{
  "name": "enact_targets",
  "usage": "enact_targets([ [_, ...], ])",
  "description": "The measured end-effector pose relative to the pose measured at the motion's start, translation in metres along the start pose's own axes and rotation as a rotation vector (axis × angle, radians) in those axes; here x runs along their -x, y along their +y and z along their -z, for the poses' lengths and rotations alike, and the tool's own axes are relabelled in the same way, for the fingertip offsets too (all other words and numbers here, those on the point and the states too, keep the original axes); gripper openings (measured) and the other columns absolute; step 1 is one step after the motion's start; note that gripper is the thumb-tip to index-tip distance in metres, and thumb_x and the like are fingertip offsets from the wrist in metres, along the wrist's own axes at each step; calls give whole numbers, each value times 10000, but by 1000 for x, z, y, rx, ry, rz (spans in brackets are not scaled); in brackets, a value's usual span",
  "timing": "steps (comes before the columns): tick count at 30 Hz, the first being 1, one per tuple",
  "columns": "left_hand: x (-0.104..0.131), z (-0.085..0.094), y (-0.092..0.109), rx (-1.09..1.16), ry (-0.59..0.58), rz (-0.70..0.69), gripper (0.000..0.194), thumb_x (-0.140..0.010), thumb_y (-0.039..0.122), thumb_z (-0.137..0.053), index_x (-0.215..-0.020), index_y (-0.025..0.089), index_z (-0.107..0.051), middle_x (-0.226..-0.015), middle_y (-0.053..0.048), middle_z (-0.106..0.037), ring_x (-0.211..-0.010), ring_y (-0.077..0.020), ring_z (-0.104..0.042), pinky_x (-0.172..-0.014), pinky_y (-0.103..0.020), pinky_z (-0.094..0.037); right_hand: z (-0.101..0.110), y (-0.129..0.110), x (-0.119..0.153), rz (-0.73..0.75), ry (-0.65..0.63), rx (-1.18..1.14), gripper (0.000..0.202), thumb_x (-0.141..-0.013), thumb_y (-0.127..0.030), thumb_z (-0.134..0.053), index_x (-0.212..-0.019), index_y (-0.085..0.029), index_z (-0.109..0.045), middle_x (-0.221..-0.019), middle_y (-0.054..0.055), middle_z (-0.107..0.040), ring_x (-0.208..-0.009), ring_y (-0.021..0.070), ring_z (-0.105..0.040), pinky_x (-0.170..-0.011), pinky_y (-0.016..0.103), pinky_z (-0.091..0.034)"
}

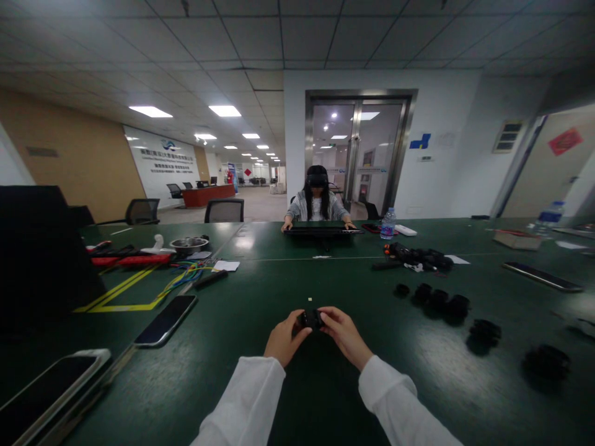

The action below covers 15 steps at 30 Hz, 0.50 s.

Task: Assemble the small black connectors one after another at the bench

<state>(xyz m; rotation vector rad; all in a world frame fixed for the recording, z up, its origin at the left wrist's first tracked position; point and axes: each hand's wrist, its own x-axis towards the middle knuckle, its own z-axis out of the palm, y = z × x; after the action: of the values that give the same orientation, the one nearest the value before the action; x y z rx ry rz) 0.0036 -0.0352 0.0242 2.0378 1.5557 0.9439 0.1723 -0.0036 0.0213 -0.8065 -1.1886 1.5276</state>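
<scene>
Between my two hands is a small black part [311,319], blocky and dark; its exact kind is too small to tell. My left hand [284,337] pinches its left side with thumb and fingers. My right hand [343,333] grips its right side the same way. Both hands are just above the green table [325,378], near its middle. A tiny pale piece [310,299] lies just beyond the black part. To the right, several small black parts [437,300] lie in a loose row, with another black part [484,332] nearer me.
Phones [166,320] lie at left, beside a dark monitor-like panel [41,248]. Coloured wires [186,275] and a metal bowl [189,244] are further back. Opposite sits a person [317,201] holding a flat black object [320,231]. A water bottle [387,224] stands at back right.
</scene>
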Motion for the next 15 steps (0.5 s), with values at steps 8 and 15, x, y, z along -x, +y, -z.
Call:
enact_targets([
  [8,0,5,2,-4,7,102,400,-825,480,-293,-820,163,-537,-690,-11,-587,-619,-133,-554,-560,-214,-388,-5,-14,11,-18,-98,76,257,-613,-278,-667,-838,-191,-579,-917,36,-576,-919,210,-525,-838,393,-394],
  [15,1,8,7,-87,-1,173,569,-848,498,-158,-623,154,-552,-522,-4,-533,-510,-127,-527,-520,-219,-350,-4,-13,12,12,-112,136,244,-623,-246,-657,-850,-200,-581,-964,36,-576,-966,214,-505,-864,399,-373],
])
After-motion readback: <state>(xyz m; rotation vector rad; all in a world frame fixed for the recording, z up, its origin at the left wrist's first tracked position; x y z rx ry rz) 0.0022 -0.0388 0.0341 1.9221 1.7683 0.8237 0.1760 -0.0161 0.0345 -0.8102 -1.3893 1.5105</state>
